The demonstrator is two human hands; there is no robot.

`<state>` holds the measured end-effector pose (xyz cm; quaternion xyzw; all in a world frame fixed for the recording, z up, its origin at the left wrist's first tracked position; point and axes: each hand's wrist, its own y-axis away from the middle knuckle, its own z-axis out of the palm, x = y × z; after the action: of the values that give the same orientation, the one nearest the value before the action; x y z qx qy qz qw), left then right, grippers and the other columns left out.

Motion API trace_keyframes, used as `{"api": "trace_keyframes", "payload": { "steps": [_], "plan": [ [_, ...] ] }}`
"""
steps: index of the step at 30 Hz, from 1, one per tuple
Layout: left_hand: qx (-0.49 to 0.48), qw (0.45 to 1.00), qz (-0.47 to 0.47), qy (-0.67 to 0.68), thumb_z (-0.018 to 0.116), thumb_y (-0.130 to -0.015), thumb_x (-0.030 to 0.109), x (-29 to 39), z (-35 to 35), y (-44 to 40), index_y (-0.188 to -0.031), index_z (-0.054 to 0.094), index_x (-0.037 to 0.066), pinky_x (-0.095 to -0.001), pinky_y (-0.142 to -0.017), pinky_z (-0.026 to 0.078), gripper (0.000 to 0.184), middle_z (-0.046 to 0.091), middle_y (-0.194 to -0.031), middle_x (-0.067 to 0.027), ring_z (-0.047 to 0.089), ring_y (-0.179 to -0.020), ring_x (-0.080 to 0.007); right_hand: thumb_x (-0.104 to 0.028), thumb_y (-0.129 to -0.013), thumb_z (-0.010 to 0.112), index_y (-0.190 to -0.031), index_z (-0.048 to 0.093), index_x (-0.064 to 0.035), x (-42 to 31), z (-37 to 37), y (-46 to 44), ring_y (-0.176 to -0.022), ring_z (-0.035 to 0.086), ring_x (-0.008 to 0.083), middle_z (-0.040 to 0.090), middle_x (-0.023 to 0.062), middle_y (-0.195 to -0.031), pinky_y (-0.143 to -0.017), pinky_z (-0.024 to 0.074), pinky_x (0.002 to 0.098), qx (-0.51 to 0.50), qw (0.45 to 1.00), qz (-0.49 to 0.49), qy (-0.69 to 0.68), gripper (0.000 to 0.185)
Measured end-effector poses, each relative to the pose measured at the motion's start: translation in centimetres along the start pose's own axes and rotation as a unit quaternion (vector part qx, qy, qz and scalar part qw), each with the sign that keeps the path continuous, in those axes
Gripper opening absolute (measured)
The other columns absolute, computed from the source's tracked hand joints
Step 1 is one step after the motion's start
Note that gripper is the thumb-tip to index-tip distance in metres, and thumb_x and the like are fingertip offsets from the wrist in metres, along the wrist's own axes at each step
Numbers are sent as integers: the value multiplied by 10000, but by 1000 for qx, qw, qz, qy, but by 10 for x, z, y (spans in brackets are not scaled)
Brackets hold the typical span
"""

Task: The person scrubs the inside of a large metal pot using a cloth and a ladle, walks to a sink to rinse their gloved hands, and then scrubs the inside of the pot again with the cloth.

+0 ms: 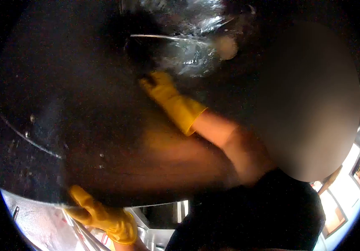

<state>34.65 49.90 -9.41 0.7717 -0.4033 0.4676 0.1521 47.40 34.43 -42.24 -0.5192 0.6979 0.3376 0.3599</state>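
Observation:
A yellow rubber glove covers each hand. My right hand [158,83] reaches up against a large dark, glossy surface [104,100], below a bright, wet-looking patch [188,58]. Its fingers are curled in; shadow hides whatever they may hold. A blurred yellow and skin-toned reflection of the arm shows in the surface beneath it. At lower left, my left hand [98,215] is at the lower rim [159,204] of the dark surface, one digit on the inner side and the others below, gripping the edge.
A thin pale rod [150,36] and a round beige spot [227,47] show near the bright patch. A black-clothed torso [247,213] fills the bottom, with a grey blurred oval [309,100] at right. Framed items [334,213] hang on a pale wall at lower right.

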Motion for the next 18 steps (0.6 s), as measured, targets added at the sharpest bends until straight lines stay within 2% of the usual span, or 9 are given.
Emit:
{"api": "trace_keyframes", "payload": {
  "steps": [2, 6, 9, 10, 13, 14, 15, 17, 18],
  "plan": [
    [4, 996, -1, 94, 593, -919, 181, 16, 19, 7, -1339, 453, 95, -443, -935, 466, 452, 546, -1278, -130, 570, -1060, -309, -342, -804, 697, -1172, 611, -71, -92, -8, 16, -1142, 510, 390, 578, 205, -1203, -995, 398, 451, -13, 985, -3, -174, 464],
    [-4, 999, -3, 37, 615, -904, 157, 13, 9, -16, -1291, 498, 66, -403, -884, 494, 414, 556, -1237, -141, 577, -1014, -265, -257, -777, 718, -1204, 598, -112, -173, -62, 77, -1141, 496, 401, 563, 202, -1219, -1003, 394, 472, -11, 964, -114, -239, 467],
    [-4, 996, 31, 82, 610, -905, 156, -1, 4, -11, -1300, 482, 35, -374, -836, 501, 433, 573, -1197, -136, 577, -972, -243, -131, -750, 698, -1172, 627, -144, -89, -102, 108, -1116, 528, 372, 593, 179, -1181, -969, 419, 435, -192, 964, -136, -123, 428],
    [-7, 995, 50, 88, 609, -906, 157, -6, 4, -12, -1302, 478, 30, -366, -826, 501, 437, 576, -1190, -131, 577, -961, -239, -130, -749, 675, -1156, 643, -154, -52, -124, 105, -1101, 528, 379, 595, 174, -1175, -970, 418, 443, -256, 964, -70, -19, 409],
    [20, 998, -4, 53, 615, -905, 145, 23, 17, -18, -1286, 495, 19, -346, -793, 508, 420, 593, -1155, -116, 586, -905, -220, -237, -819, 598, -1075, 690, -182, 88, -207, 60, -1039, 582, 342, 659, 113, -1085, -930, 449, 431, -208, 927, -28, 310, 277],
    [26, 999, 3, 36, 617, -904, 144, 24, 16, -13, -1281, 501, 18, -343, -790, 509, 414, 596, -1150, -114, 588, -896, -215, -248, -836, 581, -1041, 702, -188, 92, -259, 26, -1037, 592, 326, 663, 98, -1087, -914, 462, 426, -213, 865, -52, 451, 246],
    [32, 999, 28, -3, 635, -897, 148, 15, 10, -17, -1263, 526, 19, -324, -789, 512, 403, 602, -1142, -102, 590, -898, -201, -250, -834, 594, -1047, 701, -192, 104, -296, -10, -1027, 605, 300, 678, 92, -1046, -886, 476, 413, -175, 827, 34, 532, 245],
    [31, 998, 7, 58, 646, -893, 154, 17, 17, -13, -1266, 529, 22, -320, -794, 511, 413, 599, -1156, -96, 589, -901, -196, -234, -858, 560, -876, 663, -174, 301, -378, -115, -750, 585, 215, 634, 49, -825, -656, 479, 353, -3, 432, -199, 879, 120],
    [30, 996, -6, 88, 651, -890, 157, 23, 20, -10, -1268, 530, 24, -318, -796, 511, 418, 598, -1163, -93, 588, -902, -194, -224, -852, 558, -819, 650, -162, 283, -402, -128, -669, 581, 196, 623, 41, -764, -592, 479, 337, 23, 402, -255, 879, 116]
  ]
}}
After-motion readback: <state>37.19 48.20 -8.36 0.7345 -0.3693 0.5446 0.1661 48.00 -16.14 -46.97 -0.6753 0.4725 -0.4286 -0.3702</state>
